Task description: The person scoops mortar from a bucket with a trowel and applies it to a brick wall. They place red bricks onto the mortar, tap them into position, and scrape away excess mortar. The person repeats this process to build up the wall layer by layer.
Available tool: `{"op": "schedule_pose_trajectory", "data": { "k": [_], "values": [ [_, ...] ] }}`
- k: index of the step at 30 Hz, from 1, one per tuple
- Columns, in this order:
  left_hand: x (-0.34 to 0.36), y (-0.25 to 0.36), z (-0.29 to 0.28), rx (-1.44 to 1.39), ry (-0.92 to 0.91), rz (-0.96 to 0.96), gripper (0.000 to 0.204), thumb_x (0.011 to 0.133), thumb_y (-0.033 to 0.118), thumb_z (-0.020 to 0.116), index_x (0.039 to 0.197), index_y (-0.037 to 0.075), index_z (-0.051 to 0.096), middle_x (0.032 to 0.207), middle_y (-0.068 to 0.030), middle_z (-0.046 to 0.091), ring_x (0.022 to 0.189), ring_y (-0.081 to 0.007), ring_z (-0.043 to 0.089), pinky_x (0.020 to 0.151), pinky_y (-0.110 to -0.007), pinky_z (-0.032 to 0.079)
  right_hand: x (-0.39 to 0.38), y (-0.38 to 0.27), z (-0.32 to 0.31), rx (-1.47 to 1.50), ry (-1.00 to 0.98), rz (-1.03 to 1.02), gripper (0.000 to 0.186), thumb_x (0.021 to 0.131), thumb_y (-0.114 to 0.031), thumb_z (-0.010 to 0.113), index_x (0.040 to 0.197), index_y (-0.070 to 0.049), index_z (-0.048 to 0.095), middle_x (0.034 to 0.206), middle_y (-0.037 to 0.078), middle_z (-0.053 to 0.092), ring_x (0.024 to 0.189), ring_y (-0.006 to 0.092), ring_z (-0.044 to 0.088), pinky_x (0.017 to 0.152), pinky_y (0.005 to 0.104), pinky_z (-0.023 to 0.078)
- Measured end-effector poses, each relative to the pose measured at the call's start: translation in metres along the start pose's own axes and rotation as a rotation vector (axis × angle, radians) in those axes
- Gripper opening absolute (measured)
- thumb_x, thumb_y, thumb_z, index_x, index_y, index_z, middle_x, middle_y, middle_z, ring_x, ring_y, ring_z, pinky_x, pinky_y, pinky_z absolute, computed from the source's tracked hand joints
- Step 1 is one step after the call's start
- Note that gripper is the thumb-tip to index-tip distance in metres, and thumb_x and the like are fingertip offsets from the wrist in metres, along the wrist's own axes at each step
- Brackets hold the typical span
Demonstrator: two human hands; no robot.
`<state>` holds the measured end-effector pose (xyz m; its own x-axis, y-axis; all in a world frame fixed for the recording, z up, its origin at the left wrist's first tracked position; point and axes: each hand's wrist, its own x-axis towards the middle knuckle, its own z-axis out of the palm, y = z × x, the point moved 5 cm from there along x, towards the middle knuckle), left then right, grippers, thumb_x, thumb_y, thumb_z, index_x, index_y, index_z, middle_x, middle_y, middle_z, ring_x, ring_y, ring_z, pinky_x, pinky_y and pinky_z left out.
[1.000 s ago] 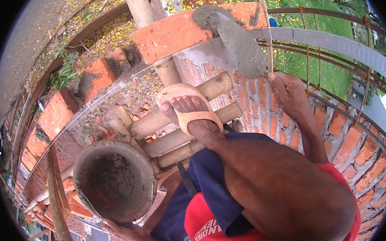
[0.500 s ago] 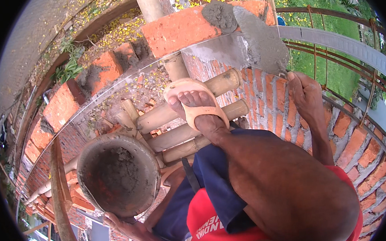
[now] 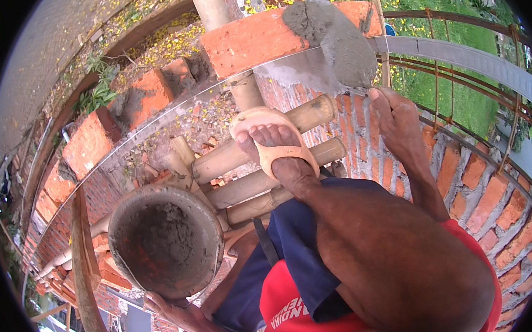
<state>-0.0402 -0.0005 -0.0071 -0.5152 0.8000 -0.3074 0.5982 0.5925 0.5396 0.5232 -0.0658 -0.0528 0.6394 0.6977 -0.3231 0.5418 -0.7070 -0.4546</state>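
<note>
My right hand (image 3: 397, 115) is closed around the handle end of a trowel (image 3: 354, 60), its blade coated in grey mortar. The blade lies over the top course of orange bricks (image 3: 246, 42), against a lump of wet mortar (image 3: 303, 21) there. Most of the handle is hidden by my fingers. At lower left, my left hand (image 3: 177, 311) grips the near rim of a round, mortar-smeared bucket (image 3: 214, 221), tilted so that its inside shows. Grey mortar (image 3: 175, 232) coats the bucket's bottom and sides.
A taut string (image 3: 177, 105) runs along the wall's edge. Beneath my sandalled foot (image 3: 273, 141) lie bamboo poles (image 3: 243, 192). Spaced bricks (image 3: 88, 143) with mortar continue to the left. A wooden post (image 3: 84, 262) stands left of the bucket; metal bars (image 3: 455, 75) rise at right.
My right hand and the trowel have moved left along the brick, and the blade now overlaps the mortar lump. My left hand still holds the bucket in nearly the same place.
</note>
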Motion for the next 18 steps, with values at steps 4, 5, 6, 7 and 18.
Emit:
{"op": "schedule_pose_trajectory", "data": {
  "k": [4,5,6,7,18],
  "values": [
    [0.002,-0.008,0.003,-0.250,-0.016,-0.112,0.049,0.111,0.050,0.047,0.117,0.001,0.052,0.110,-0.0048,0.039,0.110,-0.0175,0.046,0.099,-0.029,0.037,0.004,-0.007,-0.002,-0.041,-0.018,-0.040,0.034,0.107,-0.024,0.055,0.090,0.005,0.061,0.075,0.022,0.056,0.068,0.0367,0.052,0.069,0.0464,0.045],
    [0.002,-0.009,0.004,-0.290,-0.020,-0.138,0.049,0.111,0.050,0.047,0.117,0.001,0.052,0.111,-0.0052,0.040,0.111,-0.0174,0.046,0.099,-0.030,0.038,0.005,-0.007,-0.003,-0.059,-0.027,-0.037,0.034,0.107,-0.024,0.055,0.090,0.005,0.061,0.076,0.022,0.056,0.068,0.0370,0.052,0.069,0.0466,0.045],
    [0.002,-0.010,0.005,-0.327,-0.022,-0.164,0.049,0.111,0.050,0.047,0.117,0.002,0.052,0.112,-0.0056,0.041,0.112,-0.0173,0.046,0.100,-0.031,0.039,0.005,-0.006,-0.002,-0.077,-0.037,-0.033,0.033,0.107,-0.023,0.055,0.090,0.005,0.062,0.076,0.023,0.057,0.068,0.0374,0.052,0.069,0.0468,0.045],
    [0.002,-0.007,0.005,-0.273,-0.023,-0.124,0.049,0.111,0.050,0.048,0.118,0.002,0.052,0.113,-0.0061,0.042,0.113,-0.0174,0.047,0.100,-0.032,0.040,0.006,-0.006,-0.003,-0.079,-0.032,-0.043,0.033,0.107,-0.023,0.055,0.090,0.005,0.061,0.076,0.023,0.056,0.068,0.0375,0.052,0.069,0.0468,0.045],
    [-0.001,-0.021,-0.004,-0.429,0.069,-0.198,0.041,0.112,0.040,0.053,0.130,0.005,0.054,0.129,-0.0092,0.054,0.119,-0.0202,0.053,0.103,-0.037,0.045,0.010,-0.045,0.044,0.264,-0.401,0.138,0.033,0.107,-0.025,0.056,0.100,0.006,0.066,0.074,0.014,0.058,0.067,0.0290,0.053,0.068,0.0408,0.046]
  ]
}}
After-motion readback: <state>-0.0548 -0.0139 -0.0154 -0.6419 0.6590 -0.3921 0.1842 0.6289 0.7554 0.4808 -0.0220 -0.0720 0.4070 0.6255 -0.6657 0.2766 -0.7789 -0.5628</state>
